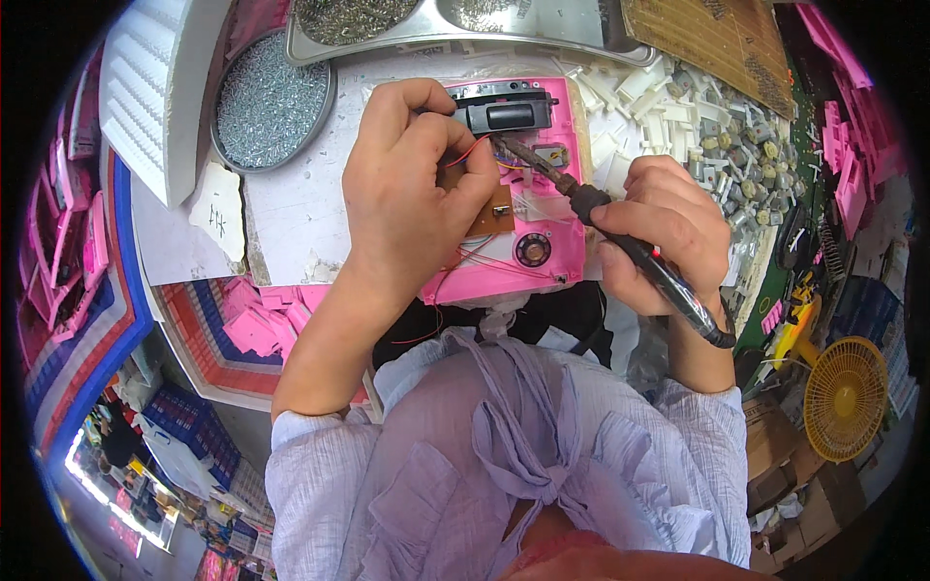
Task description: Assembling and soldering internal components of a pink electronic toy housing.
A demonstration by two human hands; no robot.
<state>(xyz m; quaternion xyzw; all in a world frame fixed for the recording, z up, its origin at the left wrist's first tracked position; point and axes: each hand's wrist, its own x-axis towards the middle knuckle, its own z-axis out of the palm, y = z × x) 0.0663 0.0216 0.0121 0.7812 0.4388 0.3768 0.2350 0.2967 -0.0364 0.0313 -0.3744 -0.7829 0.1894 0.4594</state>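
My right hand point(668, 228) is closed around the dark handle of a soldering iron point(673, 290). The iron's tip reaches up and left to the lower edge of a black plastic part point(499, 114) at the top of a pink plastic shell point(572, 261). My left hand point(407, 174) is closed in a pinch on a thin red wire point(472, 149), whose end lies close to the tip. A brown circuit board point(497, 215), partly covered by my left hand, sits in the shell. Below it are a round speaker point(533, 250) and loose thin wires.
A round dish of small screws point(271, 102) stands at the left beside a white foam block point(150, 92). Metal trays of small parts point(465, 44) lie at the far side. White plastic pieces and small motors point(736, 145) are heaped at the right, above a yellow fan point(845, 397).
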